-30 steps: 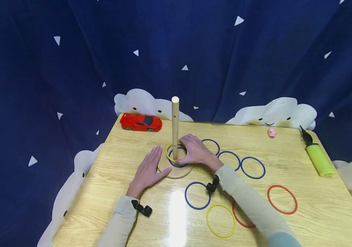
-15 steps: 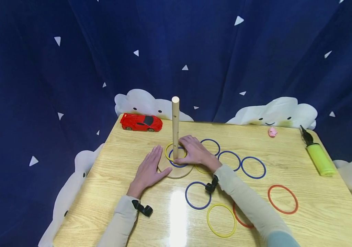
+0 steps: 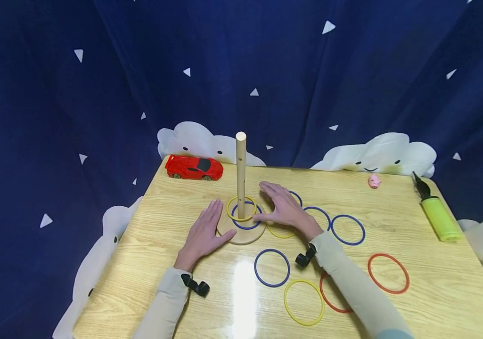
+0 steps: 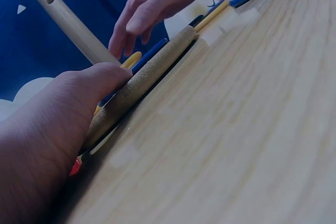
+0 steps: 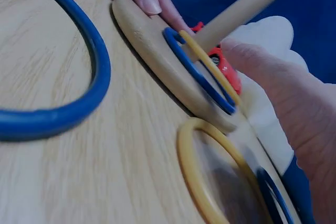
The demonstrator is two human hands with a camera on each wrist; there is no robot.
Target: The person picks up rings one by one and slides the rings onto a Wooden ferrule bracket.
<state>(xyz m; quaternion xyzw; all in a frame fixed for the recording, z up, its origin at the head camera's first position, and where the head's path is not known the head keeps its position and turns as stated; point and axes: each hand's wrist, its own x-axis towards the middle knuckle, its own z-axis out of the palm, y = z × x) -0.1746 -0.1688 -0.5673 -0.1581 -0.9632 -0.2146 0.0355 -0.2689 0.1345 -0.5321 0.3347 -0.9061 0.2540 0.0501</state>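
Observation:
A wooden post [image 3: 241,174] stands upright on a round wooden base [image 3: 241,239]. Around its foot lie a blue ring [image 3: 246,229] and, on top of that, a yellow ring [image 3: 241,220]. My left hand [image 3: 202,235] rests along the left side of the base, fingers straight and thumb spread over its front edge. Just right of the post, my right hand [image 3: 285,208] hovers with fingers spread and nothing in its grasp. In the right wrist view the yellow ring [image 5: 212,69] leans close over the blue ring [image 5: 197,74].
Right of the base lie another yellow ring [image 3: 281,236] and several blue rings, one [image 3: 347,245] farthest right. Nearer are a blue ring [image 3: 272,286], a yellow ring [image 3: 303,324] and red rings [image 3: 388,255]. A red toy car [image 3: 194,168], pink pig [image 3: 374,181] and green pump [image 3: 439,219] stand farther out.
My right hand has let go of the yellow ring and moved right, away from the post. The yellow ring stays around the post. The left hand has not moved.

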